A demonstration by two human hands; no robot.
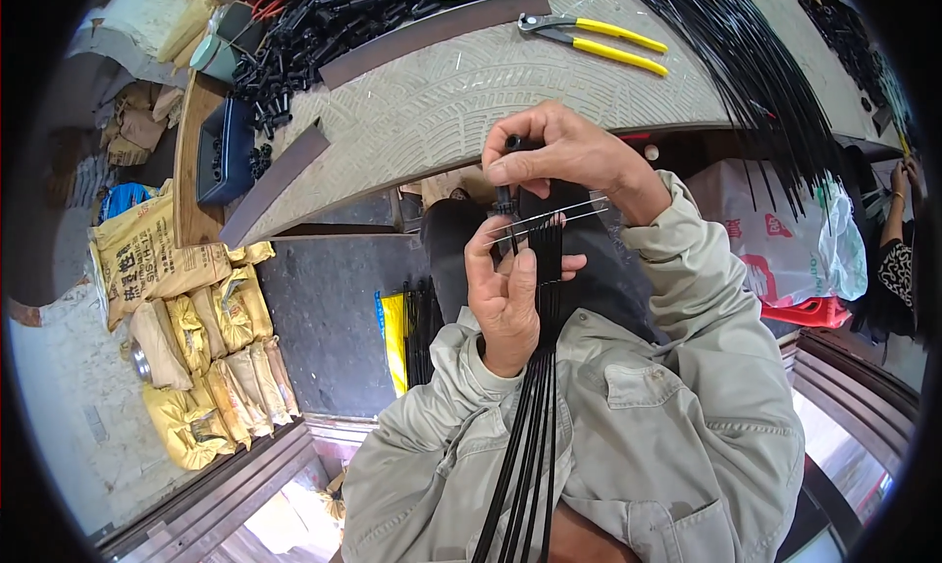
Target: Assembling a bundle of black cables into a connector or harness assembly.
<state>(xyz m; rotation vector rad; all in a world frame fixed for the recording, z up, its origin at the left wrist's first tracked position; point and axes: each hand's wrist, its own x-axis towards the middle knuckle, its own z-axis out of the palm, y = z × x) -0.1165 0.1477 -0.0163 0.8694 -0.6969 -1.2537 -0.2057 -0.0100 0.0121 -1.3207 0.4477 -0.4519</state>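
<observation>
My left hand point(503, 308) is closed around a bundle of long, thin black cables point(535, 396), which run down across my lap and jacket. Thin bare metal wires point(579, 210) stick out from the cables' upper end, toward the right. Just above, my right hand point(574, 151) pinches a black tubular fitting point(505, 195) between thumb and fingers. The fitting points down at the left hand's fingertips, close to one cable end; whether a wire is inside it I cannot tell.
Across the table point(432, 122) ahead lie yellow-handled pincers point(613, 45), a dark curved strip point(432, 38) and a heap of black fittings point(324, 48). A blue bin point(231, 151) stands left. More black cables point(731, 63) hang over the edge at right, above a plastic bag point(795, 234). Another person's arm point(895, 205) shows far right.
</observation>
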